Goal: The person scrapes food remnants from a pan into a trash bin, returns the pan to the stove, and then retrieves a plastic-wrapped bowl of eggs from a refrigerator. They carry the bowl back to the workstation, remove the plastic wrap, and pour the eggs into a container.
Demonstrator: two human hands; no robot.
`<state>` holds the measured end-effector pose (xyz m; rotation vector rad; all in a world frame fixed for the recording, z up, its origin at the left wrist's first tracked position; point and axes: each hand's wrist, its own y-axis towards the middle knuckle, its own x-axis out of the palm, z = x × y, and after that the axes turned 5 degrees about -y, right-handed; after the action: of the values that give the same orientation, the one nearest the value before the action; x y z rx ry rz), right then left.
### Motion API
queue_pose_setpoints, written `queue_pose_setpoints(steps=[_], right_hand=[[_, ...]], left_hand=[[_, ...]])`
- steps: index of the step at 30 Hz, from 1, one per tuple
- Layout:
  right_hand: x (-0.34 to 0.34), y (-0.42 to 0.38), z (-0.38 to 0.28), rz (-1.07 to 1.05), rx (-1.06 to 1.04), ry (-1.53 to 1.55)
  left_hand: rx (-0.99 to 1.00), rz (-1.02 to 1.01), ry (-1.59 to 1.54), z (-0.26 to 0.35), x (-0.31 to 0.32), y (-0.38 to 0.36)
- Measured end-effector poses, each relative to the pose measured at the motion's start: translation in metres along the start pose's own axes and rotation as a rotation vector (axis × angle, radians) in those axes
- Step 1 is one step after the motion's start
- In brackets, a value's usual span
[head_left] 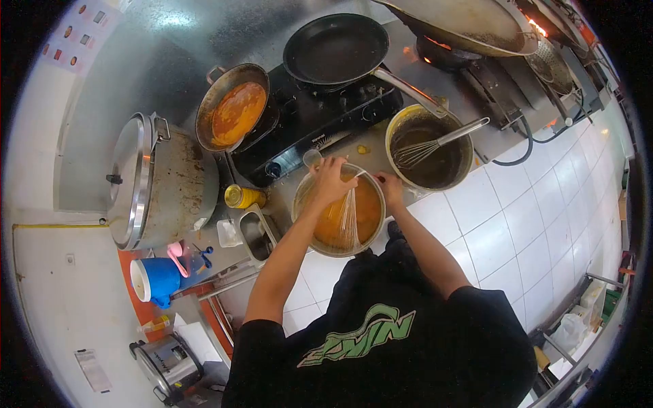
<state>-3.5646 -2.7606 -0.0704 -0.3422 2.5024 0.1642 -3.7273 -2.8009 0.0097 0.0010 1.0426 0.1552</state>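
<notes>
A metal pot [296, 212] of orange sauce [326, 225] stands in front of me at the counter's edge. My left hand [331, 182] is over its far left side, closed around the upper end of a whisk [349, 224]. The whisk's wires slant down into the sauce. Right beside my left fingertips is a small clear cup [312, 158]. My right hand [390, 190] is closed at the pot's right rim, its fingers by a small dark part there; the grip is partly hidden.
A second pot [390, 139] with another whisk [435, 145] stands right. Behind are a stove [320, 129], a black frying pan [336, 49], a pan of orange sauce [201, 122] and a wok [469, 27] near flames. Left are a large pot [173, 180], yellow can [243, 197] and blue jug [158, 275].
</notes>
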Motion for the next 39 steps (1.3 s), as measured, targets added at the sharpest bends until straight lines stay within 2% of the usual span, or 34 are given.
queue_pose_setpoints(steps=[7,9,11,13,17,18,19,20,21,22,23,24,25,26,27,29,31,32,33,34,35,36,39], right_hand=[[-0.011,-0.022,0.021,-0.015,0.060,-0.119],[-0.013,-0.028,0.017,-0.020,0.147,-0.451],[-0.012,-0.030,0.012,-0.001,0.128,-0.498],[-0.009,-0.035,0.011,0.006,0.094,-0.546],[-0.019,-0.043,0.020,0.008,0.045,-0.482],[-0.015,-0.047,0.036,-0.058,0.100,-0.483],[-0.022,-0.059,0.041,-0.092,0.047,-0.333],[-0.025,-0.065,0.044,-0.109,0.085,-0.314],[-0.031,-0.074,0.039,-0.039,-0.059,-0.114],[-0.039,-0.087,0.042,-0.044,-0.017,-0.199],[-0.048,-0.097,0.054,-0.190,0.157,-0.076],[-0.051,-0.108,0.073,-0.286,0.204,0.025],[-0.053,-0.118,0.074,-0.333,0.307,0.234],[-0.064,-0.124,0.057,-0.443,0.416,0.382],[-0.064,-0.132,0.067,-0.453,0.258,0.352],[-0.071,-0.129,0.018,-0.450,0.585,0.495],[-0.076,-0.129,-0.023,-0.426,0.768,0.441],[-0.074,-0.121,-0.017,-0.651,0.776,0.407],[-0.062,-0.130,-0.058,-0.668,0.769,0.384],[-0.049,-0.132,-0.085,-0.770,0.748,0.308],[-0.042,-0.139,-0.108,-0.864,0.729,0.235],[-0.048,-0.135,-0.070,-0.991,0.735,0.294],[-0.032,-0.140,-0.087,-0.888,0.702,0.372]], left_hand=[[-0.061,-0.071,-0.062,0.001,-0.007,0.001],[-0.035,-0.039,-0.066,-0.001,-0.004,0.001],[-0.007,0.008,-0.065,-0.001,-0.005,0.004],[-0.072,-0.098,-0.076,0.000,-0.008,0.000],[0.030,0.094,-0.065,0.002,0.001,-0.007],[0.065,0.147,-0.080,0.005,0.000,-0.011],[0.048,0.201,-0.133,0.030,-0.023,-0.023],[0.034,0.216,-0.179,0.038,-0.031,-0.027],[0.018,0.261,-0.265,0.033,-0.018,-0.034],[0.035,0.359,-0.324,0.042,-0.022,-0.053],[0.026,0.359,-0.346,0.050,-0.031,-0.069],[0.012,0.367,-0.399,0.050,-0.029,-0.088],[0.004,0.379,-0.451,0.051,-0.024,-0.103],[0.088,0.464,-0.452,0.049,-0.010,-0.113],[0.164,0.541,-0.429,0.037,-0.004,-0.125],[-0.015,0.664,-0.341,0.032,-0.035,-0.157],[-0.152,0.753,-0.309,0.031,-0.053,-0.181],[-0.434,0.736,-0.152,0.023,-0.056,-0.180],[-0.695,0.691,-0.001,0.007,-0.065,-0.181],[-0.709,0.698,-0.010,-0.008,-0.065,-0.173],[-0.773,0.613,-0.290,-0.021,-0.068,-0.169],[-0.804,0.518,-0.555,-0.007,-0.044,-0.165],[-0.797,0.534,-0.615,-0.014,-0.047,-0.167]])
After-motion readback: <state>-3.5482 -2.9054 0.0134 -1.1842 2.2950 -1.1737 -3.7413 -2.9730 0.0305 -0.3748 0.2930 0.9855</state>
